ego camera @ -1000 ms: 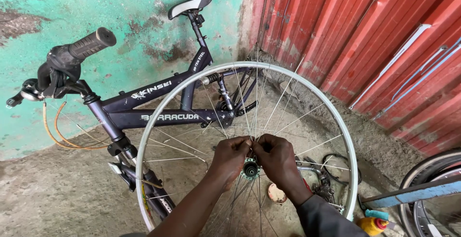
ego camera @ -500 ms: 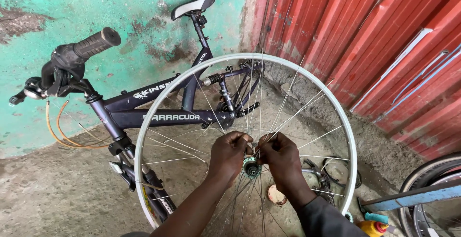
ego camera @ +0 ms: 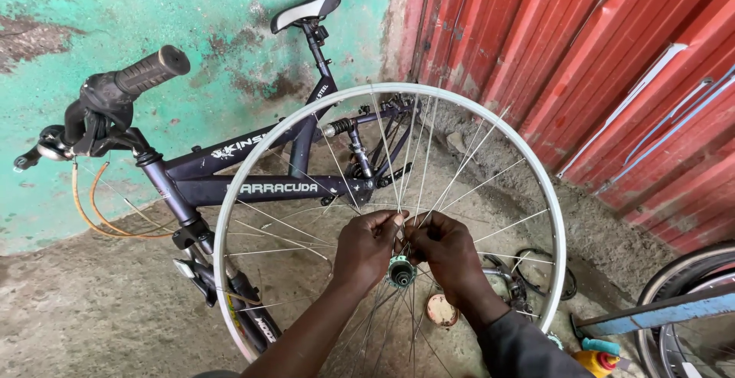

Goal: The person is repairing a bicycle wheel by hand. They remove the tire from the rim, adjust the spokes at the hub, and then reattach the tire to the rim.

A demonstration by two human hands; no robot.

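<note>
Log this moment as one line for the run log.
left hand: pinching spokes near hub | right hand: same | wheel rim: upright, tyreless | bicycle frame: behind, against green wall

- Left hand and right hand now a little higher over the hub, fingertips pinching spokes.
- Wheel rim slightly raised.

**Rough Concrete Floor Holds a Bicycle and Scattered Parts**

The grey concrete floor is dusty and uneven, meeting a green wall and a red metal shutter. A dark bicycle stands on it. Near the shutter lie a small round tin lid, a black tangle of metal parts and a yellow bottle.
</note>
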